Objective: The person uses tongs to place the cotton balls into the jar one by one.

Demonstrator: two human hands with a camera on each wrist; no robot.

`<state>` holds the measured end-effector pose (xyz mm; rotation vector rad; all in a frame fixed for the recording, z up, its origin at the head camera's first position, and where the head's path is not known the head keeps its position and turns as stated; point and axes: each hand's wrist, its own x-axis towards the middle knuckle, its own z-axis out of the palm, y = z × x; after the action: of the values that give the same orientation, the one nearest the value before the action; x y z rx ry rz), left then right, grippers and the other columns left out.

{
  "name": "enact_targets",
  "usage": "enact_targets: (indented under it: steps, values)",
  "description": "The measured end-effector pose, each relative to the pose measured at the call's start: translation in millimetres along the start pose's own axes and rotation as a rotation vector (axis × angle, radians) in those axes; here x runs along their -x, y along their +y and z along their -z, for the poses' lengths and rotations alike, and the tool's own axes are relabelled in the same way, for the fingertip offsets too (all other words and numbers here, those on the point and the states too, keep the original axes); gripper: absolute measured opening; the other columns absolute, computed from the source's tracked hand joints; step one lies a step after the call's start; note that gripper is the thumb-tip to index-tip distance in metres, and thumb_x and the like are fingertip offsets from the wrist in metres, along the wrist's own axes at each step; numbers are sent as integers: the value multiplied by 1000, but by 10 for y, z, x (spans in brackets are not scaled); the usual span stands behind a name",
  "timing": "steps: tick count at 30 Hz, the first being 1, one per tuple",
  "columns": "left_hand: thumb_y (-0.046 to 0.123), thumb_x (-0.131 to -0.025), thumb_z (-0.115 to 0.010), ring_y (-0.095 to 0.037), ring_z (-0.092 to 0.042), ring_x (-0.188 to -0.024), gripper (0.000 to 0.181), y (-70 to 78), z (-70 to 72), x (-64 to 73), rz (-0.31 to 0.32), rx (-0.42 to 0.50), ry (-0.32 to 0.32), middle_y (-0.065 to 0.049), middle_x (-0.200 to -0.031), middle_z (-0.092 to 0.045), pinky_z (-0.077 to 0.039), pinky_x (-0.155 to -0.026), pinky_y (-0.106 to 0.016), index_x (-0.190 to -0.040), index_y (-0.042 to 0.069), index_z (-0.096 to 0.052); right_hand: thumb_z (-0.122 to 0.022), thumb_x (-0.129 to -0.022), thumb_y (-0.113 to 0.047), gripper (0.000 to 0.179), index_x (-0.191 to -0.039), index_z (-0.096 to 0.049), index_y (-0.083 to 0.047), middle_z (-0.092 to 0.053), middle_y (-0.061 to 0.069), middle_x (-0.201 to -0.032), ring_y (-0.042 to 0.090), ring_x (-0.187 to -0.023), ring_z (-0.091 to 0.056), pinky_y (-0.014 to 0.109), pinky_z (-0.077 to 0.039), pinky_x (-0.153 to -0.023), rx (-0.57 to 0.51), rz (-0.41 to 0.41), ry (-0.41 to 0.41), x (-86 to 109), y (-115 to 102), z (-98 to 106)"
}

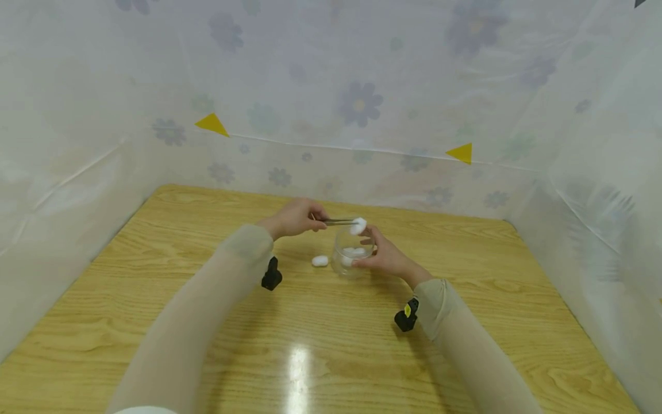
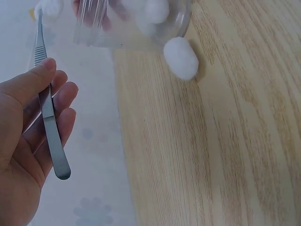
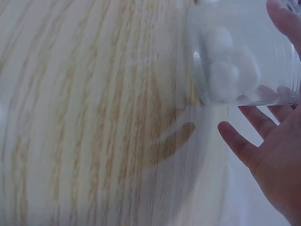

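Observation:
My left hand (image 1: 298, 218) pinches metal tweezers (image 2: 49, 113) between thumb and fingers. A white cotton ball (image 1: 358, 226) sits in the tweezers' tips, over the mouth of a clear jar (image 2: 122, 40). Inside the jar lie several more cotton balls (image 3: 223, 77), seen through its wall. My right hand (image 1: 385, 256) holds the jar from the right, thumb on the near side and fingers around the far side; its lower fingers spread past the wall in the right wrist view. Another cotton ball (image 2: 181, 58) rests on the table just left of the jar.
The wood-grain table (image 1: 320, 333) stretches around the jar on all sides. Flower-patterned sheeting (image 1: 331, 86) hangs behind it and along both sides, with two yellow triangles (image 1: 213, 125) at the back. A black wrist camera (image 1: 271, 274) is strapped to each wrist.

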<state>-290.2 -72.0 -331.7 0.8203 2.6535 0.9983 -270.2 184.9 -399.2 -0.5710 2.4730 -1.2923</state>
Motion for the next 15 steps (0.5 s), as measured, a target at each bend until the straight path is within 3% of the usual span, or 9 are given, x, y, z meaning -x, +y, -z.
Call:
enact_targets:
  steps: [8, 15]
  values:
    - [15, -89, -64, -19, -64, -86, 20, -7, -21, -17, 3, 24, 2, -9, -97, -69, -53, -75, -31, -107, 6, -67, -75, -80, -28, 91, -147, -16, -9, -29, 14, -149, 35, -133, -35, 52, -37, -102, 27, -16, -8, -4, -16, 4]
    - [14, -89, -64, -20, -64, -88, 22, -48, -19, -9, 5, 82, 6, -10, -101, -67, -53, -76, -32, -109, 5, -66, -73, -82, -26, 88, -147, -16, -8, -29, 16, -149, 37, -133, -35, 53, -37, -101, 31, 1, -10, 9, -29, 4]
